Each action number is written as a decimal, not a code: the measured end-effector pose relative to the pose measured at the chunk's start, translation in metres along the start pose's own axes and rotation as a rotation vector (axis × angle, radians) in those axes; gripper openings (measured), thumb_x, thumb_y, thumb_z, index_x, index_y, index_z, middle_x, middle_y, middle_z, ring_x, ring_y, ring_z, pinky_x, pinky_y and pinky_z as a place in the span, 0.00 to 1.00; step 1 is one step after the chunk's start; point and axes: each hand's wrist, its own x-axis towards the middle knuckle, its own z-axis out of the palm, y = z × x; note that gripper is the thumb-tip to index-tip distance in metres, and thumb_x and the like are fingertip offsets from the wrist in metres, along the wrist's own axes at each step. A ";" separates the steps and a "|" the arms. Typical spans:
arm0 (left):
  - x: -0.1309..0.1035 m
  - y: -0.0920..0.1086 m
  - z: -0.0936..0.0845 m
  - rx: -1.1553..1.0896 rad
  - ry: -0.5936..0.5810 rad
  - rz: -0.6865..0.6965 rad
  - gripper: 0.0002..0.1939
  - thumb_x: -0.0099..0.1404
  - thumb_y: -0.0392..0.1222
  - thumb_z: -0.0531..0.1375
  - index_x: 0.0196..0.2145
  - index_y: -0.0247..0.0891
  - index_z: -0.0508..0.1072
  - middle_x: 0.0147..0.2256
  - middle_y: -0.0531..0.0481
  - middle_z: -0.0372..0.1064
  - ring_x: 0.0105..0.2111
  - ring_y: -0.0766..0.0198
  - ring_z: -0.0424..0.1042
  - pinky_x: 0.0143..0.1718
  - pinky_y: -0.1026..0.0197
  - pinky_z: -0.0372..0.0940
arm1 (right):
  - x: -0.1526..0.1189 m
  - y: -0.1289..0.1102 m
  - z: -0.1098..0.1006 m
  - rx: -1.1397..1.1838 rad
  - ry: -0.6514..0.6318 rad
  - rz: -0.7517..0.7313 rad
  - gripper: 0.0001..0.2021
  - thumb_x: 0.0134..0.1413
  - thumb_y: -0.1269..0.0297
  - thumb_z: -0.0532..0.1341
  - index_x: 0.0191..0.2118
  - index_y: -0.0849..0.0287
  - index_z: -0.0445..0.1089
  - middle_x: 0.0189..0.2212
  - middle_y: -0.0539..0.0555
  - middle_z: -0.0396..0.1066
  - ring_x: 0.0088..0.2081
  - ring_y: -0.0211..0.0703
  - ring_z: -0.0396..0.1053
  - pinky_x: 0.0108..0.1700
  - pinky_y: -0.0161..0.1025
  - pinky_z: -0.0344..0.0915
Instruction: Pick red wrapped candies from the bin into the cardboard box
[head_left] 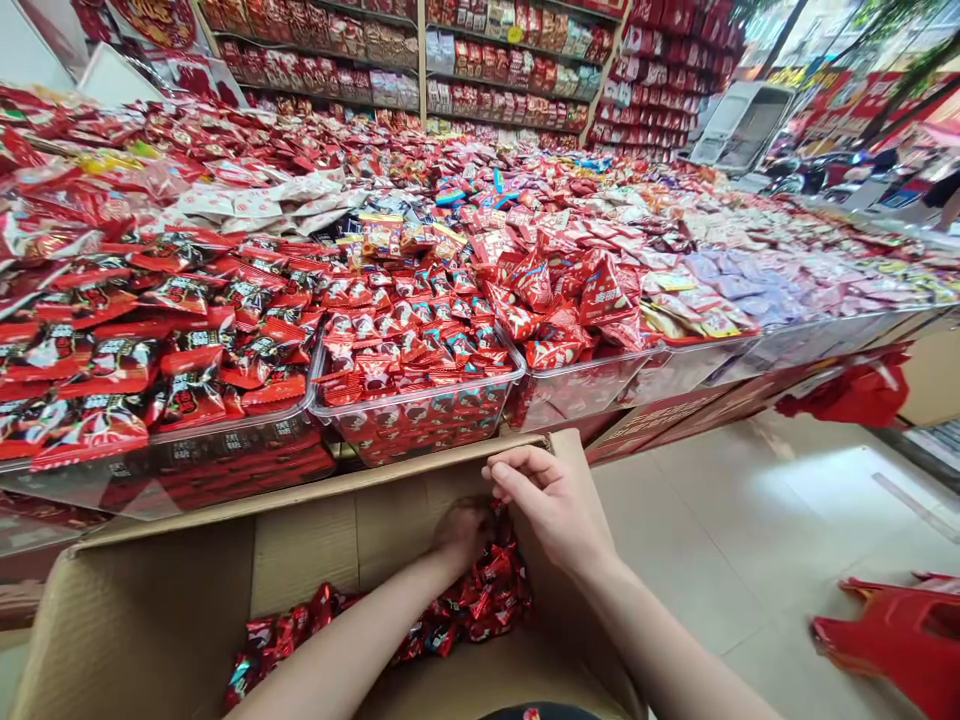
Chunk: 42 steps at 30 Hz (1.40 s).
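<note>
My left hand (463,530) reaches down inside an open cardboard box (300,545), at the pile of red, shiny wrapped candies (495,590). Its fingers are dim and partly hidden among the wrappers, so their grip does not show. Higher up, by the box's right far corner, is my right hand (540,500). Its fingers curl in towards the thumb, and anything inside them is hidden. Just beyond the box's far wall stands a clear plastic bin (420,405) heaped with small red wrapped candies (409,335).
Another clear bin (247,425) of red and black packets adjoins on the left. Red triangular packets (600,290) fill the one on the right. Stocked shelves (517,70) rise behind the display. A red plastic stool (900,635) stands on the tiled floor (720,530).
</note>
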 end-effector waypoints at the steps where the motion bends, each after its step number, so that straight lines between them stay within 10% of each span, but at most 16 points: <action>1: -0.002 0.001 -0.004 -0.017 -0.021 -0.033 0.07 0.55 0.41 0.58 0.24 0.34 0.70 0.25 0.56 0.69 0.30 0.64 0.69 0.34 0.58 0.63 | 0.000 0.001 -0.001 -0.032 -0.007 -0.006 0.09 0.45 0.60 0.60 0.29 0.61 0.67 0.23 0.51 0.68 0.24 0.34 0.62 0.28 0.34 0.60; 9: -0.028 0.060 -0.070 -0.361 0.018 -0.177 0.09 0.51 0.40 0.60 0.30 0.36 0.65 0.23 0.57 0.68 0.25 0.70 0.67 0.28 0.66 0.61 | 0.000 0.007 0.001 -0.569 -0.242 -0.103 0.11 0.47 0.60 0.57 0.35 0.60 0.69 0.32 0.54 0.70 0.34 0.41 0.64 0.37 0.38 0.60; 19: -0.052 0.098 -0.075 -0.550 0.165 -0.179 0.12 0.49 0.40 0.62 0.31 0.38 0.65 0.22 0.57 0.70 0.25 0.71 0.67 0.30 0.67 0.61 | -0.007 -0.002 0.001 -0.244 -0.286 -0.061 0.11 0.46 0.59 0.59 0.22 0.62 0.65 0.21 0.49 0.64 0.25 0.34 0.60 0.28 0.32 0.57; 27: -0.065 0.138 -0.113 0.176 0.177 0.242 0.04 0.57 0.40 0.56 0.33 0.44 0.67 0.28 0.56 0.68 0.29 0.67 0.68 0.31 0.67 0.64 | -0.011 -0.032 -0.003 -0.267 -0.602 -0.071 0.10 0.44 0.67 0.60 0.37 0.58 0.65 0.23 0.47 0.64 0.22 0.31 0.58 0.22 0.29 0.56; 31: -0.031 0.165 -0.152 0.673 0.406 0.686 0.11 0.58 0.35 0.54 0.40 0.39 0.69 0.39 0.49 0.69 0.42 0.62 0.64 0.46 0.59 0.57 | 0.014 -0.081 -0.005 -0.383 -0.409 -0.409 0.10 0.48 0.67 0.57 0.39 0.58 0.66 0.29 0.51 0.68 0.26 0.34 0.61 0.29 0.33 0.60; 35: 0.011 0.172 -0.178 0.860 0.354 0.605 0.13 0.59 0.37 0.53 0.41 0.34 0.70 0.38 0.45 0.72 0.39 0.59 0.65 0.44 0.54 0.57 | 0.060 -0.115 0.001 -0.461 -0.207 -0.627 0.06 0.47 0.65 0.58 0.32 0.60 0.68 0.26 0.50 0.68 0.27 0.36 0.63 0.29 0.34 0.60; 42: 0.022 0.164 -0.181 0.854 0.306 0.507 0.12 0.58 0.36 0.52 0.39 0.38 0.71 0.32 0.48 0.73 0.33 0.60 0.66 0.36 0.57 0.61 | 0.106 -0.109 0.022 -0.761 -0.316 -0.697 0.04 0.45 0.69 0.58 0.29 0.60 0.69 0.25 0.50 0.70 0.28 0.36 0.64 0.31 0.33 0.58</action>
